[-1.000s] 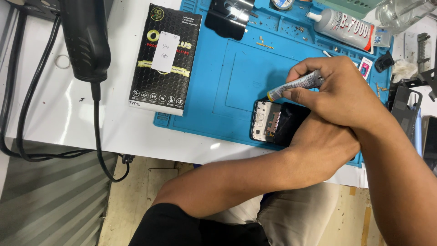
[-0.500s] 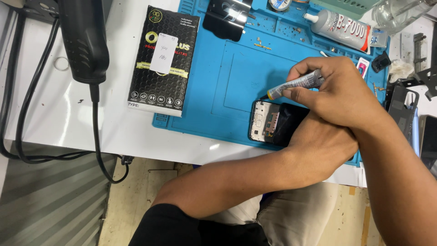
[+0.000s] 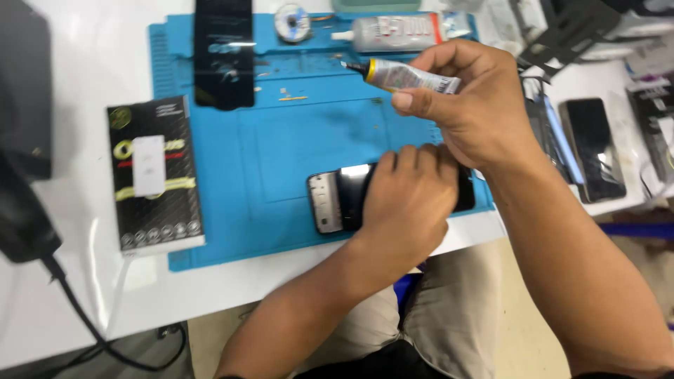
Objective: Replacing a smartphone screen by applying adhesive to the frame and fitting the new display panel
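Head view shows you over a blue mat (image 3: 281, 161), where your left hand (image 3: 411, 200) presses flat on a dark phone (image 3: 337, 198) lying lengthwise left to right near the front edge. Your right hand (image 3: 470, 105) pinches a small glue tube (image 3: 411, 76) above it, nozzle aimed left.

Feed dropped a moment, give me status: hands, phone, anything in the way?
Left hand pressing phone flat on blue mat. Right hand gripping glue tube, nozzle raised clear of phone. Mat bare ahead of phone; black box off left.
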